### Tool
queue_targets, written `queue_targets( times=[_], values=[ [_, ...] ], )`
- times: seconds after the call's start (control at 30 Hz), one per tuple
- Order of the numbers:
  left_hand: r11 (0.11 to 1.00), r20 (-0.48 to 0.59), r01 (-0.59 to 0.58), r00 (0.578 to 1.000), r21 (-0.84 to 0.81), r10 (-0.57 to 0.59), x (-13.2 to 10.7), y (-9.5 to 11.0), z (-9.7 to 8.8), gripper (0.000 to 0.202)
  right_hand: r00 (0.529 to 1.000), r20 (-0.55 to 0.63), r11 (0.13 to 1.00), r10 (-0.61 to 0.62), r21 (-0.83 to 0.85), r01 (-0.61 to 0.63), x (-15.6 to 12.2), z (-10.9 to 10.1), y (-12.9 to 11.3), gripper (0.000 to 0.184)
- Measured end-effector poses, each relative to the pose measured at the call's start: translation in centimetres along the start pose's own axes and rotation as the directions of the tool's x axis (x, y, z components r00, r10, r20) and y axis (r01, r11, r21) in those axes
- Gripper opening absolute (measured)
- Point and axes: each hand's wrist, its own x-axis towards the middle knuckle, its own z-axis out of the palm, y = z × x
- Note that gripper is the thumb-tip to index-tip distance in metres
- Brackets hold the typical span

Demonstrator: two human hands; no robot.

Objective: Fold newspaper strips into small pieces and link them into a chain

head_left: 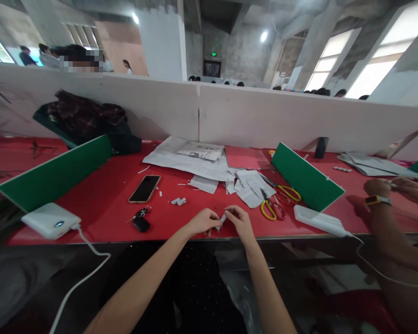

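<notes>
Between my fingertips, close to the table's front edge, is a small folded strip of printed paper (223, 218). My left hand (205, 221) pinches its lower left end, and my right hand (237, 219) grips its upper end. Just left of my hands lie a few small folded paper pieces (179, 201). Beyond them, cut paper sheets (252, 185) are spread near larger newspaper sheets (191, 160). To the right of my right hand rest scissors (269, 209) with yellow and red handles, and a second pair of scissors (289, 192) lies behind them.
A phone (144, 189) and keys (141, 220) lie left on the red table (101, 204). White power banks with cables (52, 220) (320, 220) sit at both sides. Green dividers (61, 171) (304, 178) flank the place. At right, a co-worker's hands (379, 188) hold something small.
</notes>
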Motion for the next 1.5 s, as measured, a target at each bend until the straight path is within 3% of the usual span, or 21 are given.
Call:
queue_targets(
  times=[0.17,0.33,0.47,0.73,0.8,0.9,1.0,1.23,1.33,1.4,1.5],
  values=[
    [0.991,0.011,-0.123,0.992,0.043,0.123,-1.0,1.7,-0.1,0.024,0.996,-0.038,0.99,0.079,0.123,-0.074,0.2,-0.6,0.4,0.018],
    [0.997,-0.004,-0.063,0.998,0.042,0.064,-1.0,1.7,0.0,0.022,0.997,-0.015,0.986,0.081,0.147,-0.078,0.3,-0.5,0.3,0.017],
    [0.997,-0.031,-0.082,0.996,0.014,0.083,-0.8,1.2,0.0,0.019,0.997,-0.019,0.987,0.074,0.143,-0.07,0.5,-0.3,0.2,0.016],
    [1.0,-0.082,-0.022,0.996,-0.003,0.022,-0.5,0.7,0.3,0.015,0.995,-0.096,0.996,0.006,0.093,0.003,0.4,0.4,0.9,0.014],
    [0.999,-0.072,-0.019,0.997,-0.037,0.016,-0.5,0.6,0.2,0.015,0.997,-0.07,0.998,-0.038,0.038,0.041,0.3,0.3,0.7,0.019],
    [0.994,-0.06,-0.003,0.998,-0.108,-0.004,-0.7,0.6,-0.2,0.017,0.987,0.07,0.985,-0.146,-0.084,0.152,0.1,0.0,0.2,0.029],
    [0.989,-0.097,0.01,0.995,-0.146,-0.025,-0.7,0.7,-0.7,0.021,0.958,0.207,0.964,-0.197,-0.136,0.227,-0.1,-0.1,-0.1,0.024],
    [0.988,-0.142,-0.037,0.99,-0.152,0.015,-0.3,0.5,-0.9,0.031,0.975,0.167,0.949,-0.148,-0.254,0.187,-0.1,0.2,0.3,0.017],
    [0.991,-0.173,-0.113,0.98,-0.073,0.099,-0.2,0.2,-0.8,0.036,0.968,0.211,0.949,-0.133,-0.254,0.186,-0.1,0.4,0.3,0.025],
    [0.985,-0.229,-0.156,0.959,0.069,0.168,-0.3,0.2,-0.8,0.038,0.96,0.256,0.946,-0.113,-0.267,0.182,-0.3,0.5,0.2,0.029],
    [0.9,-0.343,-0.179,0.88,0.399,0.327,-0.4,0.2,-0.8,0.041,0.958,0.273,0.948,-0.089,-0.273,0.165,-0.5,0.8,0.1,0.027]
  ],
)
